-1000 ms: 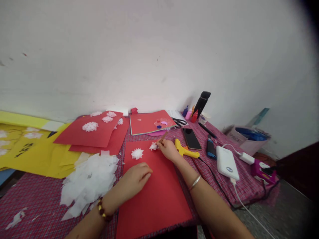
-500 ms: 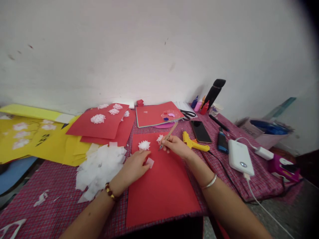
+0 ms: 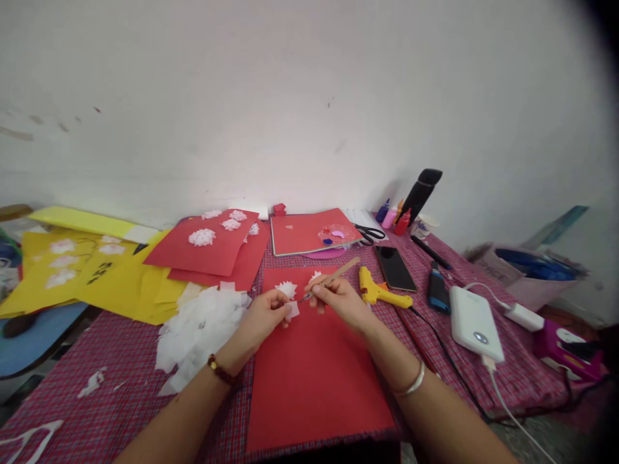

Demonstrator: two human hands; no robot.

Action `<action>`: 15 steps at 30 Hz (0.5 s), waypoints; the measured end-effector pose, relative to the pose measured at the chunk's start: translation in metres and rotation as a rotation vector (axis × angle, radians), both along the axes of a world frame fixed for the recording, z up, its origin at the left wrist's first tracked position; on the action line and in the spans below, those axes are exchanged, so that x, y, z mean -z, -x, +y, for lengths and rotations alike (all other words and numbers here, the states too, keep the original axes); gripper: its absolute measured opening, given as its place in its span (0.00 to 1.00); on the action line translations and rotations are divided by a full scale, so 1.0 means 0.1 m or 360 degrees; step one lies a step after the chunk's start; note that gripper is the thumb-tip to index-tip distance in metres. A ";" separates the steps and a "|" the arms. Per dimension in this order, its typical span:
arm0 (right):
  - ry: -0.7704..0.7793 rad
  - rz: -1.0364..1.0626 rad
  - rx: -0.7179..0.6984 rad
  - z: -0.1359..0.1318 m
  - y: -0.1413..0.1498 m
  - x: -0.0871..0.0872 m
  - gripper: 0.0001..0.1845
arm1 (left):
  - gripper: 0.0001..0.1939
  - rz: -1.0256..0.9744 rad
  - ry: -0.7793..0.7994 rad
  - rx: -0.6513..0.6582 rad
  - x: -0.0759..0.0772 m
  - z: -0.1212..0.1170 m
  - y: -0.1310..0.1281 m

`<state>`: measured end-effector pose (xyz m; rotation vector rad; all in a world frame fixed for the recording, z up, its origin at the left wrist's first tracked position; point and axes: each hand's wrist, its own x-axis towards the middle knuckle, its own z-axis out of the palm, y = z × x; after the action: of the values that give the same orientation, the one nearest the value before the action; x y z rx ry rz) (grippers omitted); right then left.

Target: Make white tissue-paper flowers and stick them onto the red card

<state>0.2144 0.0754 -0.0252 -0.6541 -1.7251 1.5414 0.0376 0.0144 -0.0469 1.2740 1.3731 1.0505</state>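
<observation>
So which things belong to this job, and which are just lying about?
Seem part of this job:
paper square, in the left hand
wooden-handled tool, in the right hand
white paper pile
red sheet
white tufts

Probably lying about:
phone
white power bank
black pen-like thing

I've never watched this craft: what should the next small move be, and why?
Perhaps press the slim tool onto the paper square: the left hand pinches that square over the red sheet; the right hand holds the tool, tip close by.
</observation>
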 end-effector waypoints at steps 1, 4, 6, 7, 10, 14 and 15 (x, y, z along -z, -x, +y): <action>-0.0006 0.0003 -0.0032 -0.02 0.02 0.00 0.15 | 0.06 -0.0112 0.0001 -0.0004 -0.02 -0.01 -0.01; -0.0037 -0.0019 -0.0085 -0.05 0.07 -0.01 0.16 | 0.09 -0.0250 -0.0078 -0.0013 -0.05 -0.02 -0.03; -0.0047 -0.0043 -0.0080 -0.06 0.09 0.00 0.16 | 0.09 -0.0269 -0.0118 -0.0012 -0.06 -0.03 -0.04; -0.0050 -0.0053 -0.0071 -0.06 0.10 0.01 0.16 | 0.08 -0.0270 -0.0130 -0.0017 -0.06 -0.03 -0.05; -0.0054 -0.0079 -0.0050 -0.05 0.10 0.02 0.15 | 0.07 -0.0263 -0.0124 -0.0057 -0.07 -0.04 -0.06; -0.0063 -0.0072 -0.0037 -0.05 0.09 0.02 0.14 | 0.07 -0.0256 -0.0117 -0.0102 -0.10 -0.05 -0.09; -0.0065 -0.0069 -0.0037 -0.05 0.09 0.02 0.14 | 0.07 -0.0260 -0.0123 -0.0107 -0.10 -0.06 -0.09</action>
<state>0.2053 0.0707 -0.0277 -0.6535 -1.7974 1.5139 0.0468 0.0088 -0.0367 1.1768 1.2687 1.2367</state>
